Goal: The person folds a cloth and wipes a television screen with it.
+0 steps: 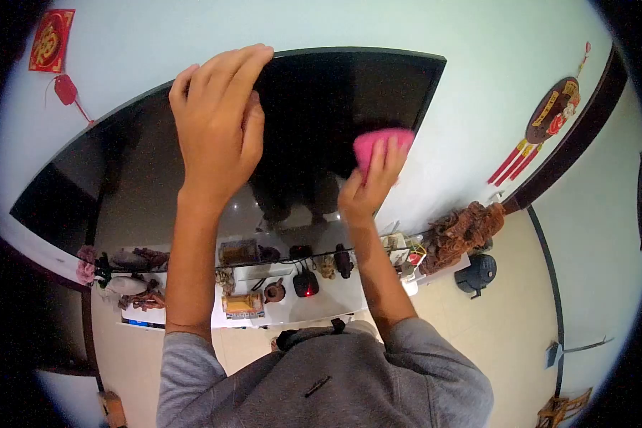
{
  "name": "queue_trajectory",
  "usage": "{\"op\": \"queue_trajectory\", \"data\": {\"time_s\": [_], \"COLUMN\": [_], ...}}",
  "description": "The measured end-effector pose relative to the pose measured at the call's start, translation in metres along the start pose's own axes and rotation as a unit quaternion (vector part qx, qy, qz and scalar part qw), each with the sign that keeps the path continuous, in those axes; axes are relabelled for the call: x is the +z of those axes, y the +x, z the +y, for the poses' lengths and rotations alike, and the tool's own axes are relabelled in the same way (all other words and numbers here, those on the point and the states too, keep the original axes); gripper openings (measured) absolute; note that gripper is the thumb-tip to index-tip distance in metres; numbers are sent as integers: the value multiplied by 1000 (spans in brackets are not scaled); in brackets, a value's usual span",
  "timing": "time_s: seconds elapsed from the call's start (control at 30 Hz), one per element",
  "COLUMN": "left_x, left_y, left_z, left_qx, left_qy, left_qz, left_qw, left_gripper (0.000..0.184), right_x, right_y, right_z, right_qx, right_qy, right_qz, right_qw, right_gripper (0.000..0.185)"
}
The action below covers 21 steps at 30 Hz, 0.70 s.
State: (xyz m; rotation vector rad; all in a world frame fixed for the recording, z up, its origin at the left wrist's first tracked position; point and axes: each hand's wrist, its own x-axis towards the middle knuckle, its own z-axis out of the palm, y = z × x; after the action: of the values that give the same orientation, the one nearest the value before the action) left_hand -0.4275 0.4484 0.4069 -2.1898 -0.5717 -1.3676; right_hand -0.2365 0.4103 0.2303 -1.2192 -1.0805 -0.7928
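A large black television is on the pale wall, its dark screen facing me. My left hand is raised at its top edge, the fingers curled over toward the frame and the thumb bent in. My right hand presses a pink cloth against the right part of the screen, near the side edge. The cloth is bunched under the fingers, partly hidden by them. Reflections of small lights and a dark figure show in the lower screen.
Below the television a white cabinet bears a teapot, a black box with a red light and a carved wooden piece. Red decorations hang on the wall. A black bin-like object stands on the floor.
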Motion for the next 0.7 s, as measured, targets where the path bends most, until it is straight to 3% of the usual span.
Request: {"op": "queue_trajectory", "data": {"time_s": [0.07,0.17,0.37,0.53,0.7], "left_x": [-2,-8,-27,-40,-43], "left_y": [0,-4,-29,-38,-37], "left_z": [-5,-17,-59,-75,-75], "left_qx": [2,-11,-59,-38,-86], "left_qy": [-3,32,106,72,-48], "left_qz": [2,18,60,44,94], "left_qw": [1000,999,991,996,991], "left_gripper": [44,43,41,40,37], "right_x": [5,3,21,56,80], "right_y": [-49,-39,80,80,39], "right_z": [4,-4,-48,-109,-159], "right_qx": [7,1,29,-9,-91], "right_qy": [-13,13,32,39,91], "right_qz": [-11,1,81,49,-16], "right_qw": [1000,1000,996,998,992], "right_gripper": [56,53,60,67,46]}}
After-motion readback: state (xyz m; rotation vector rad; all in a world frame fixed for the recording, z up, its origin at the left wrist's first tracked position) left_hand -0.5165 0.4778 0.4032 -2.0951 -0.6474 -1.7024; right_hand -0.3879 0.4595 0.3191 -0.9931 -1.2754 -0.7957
